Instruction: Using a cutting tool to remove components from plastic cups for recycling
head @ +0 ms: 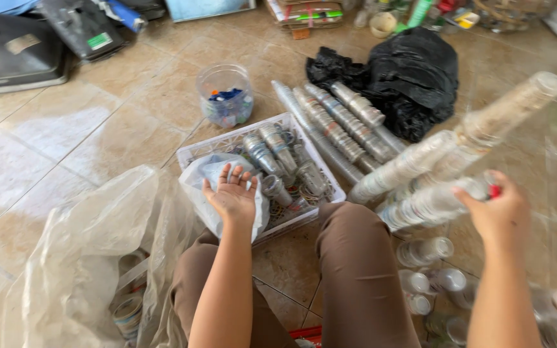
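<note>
Sorting cups — my right hand (499,209) grips a cup stack (433,203), left hand (232,196) open, empty over the crate (227,138) — next, steady placing.

Tiled floor (66,129) carries a white crate (195,151) at centre, jar (225,94) at twelve, black bag (414,77) at two.

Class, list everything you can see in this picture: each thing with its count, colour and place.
Crate: one, white, floor centre, holding cups.
Tub: one, clear, behind the crate, blue bits inside.
Cup stacks: several, clear, lying right of the crate.
Black bag: one, upper right.
Clear sack: one, lower left.
Loose cups: a few, clear, lower right.
Left hand: open, palm up, over the crate.
Right hand: gripping long held stacks.
</note>
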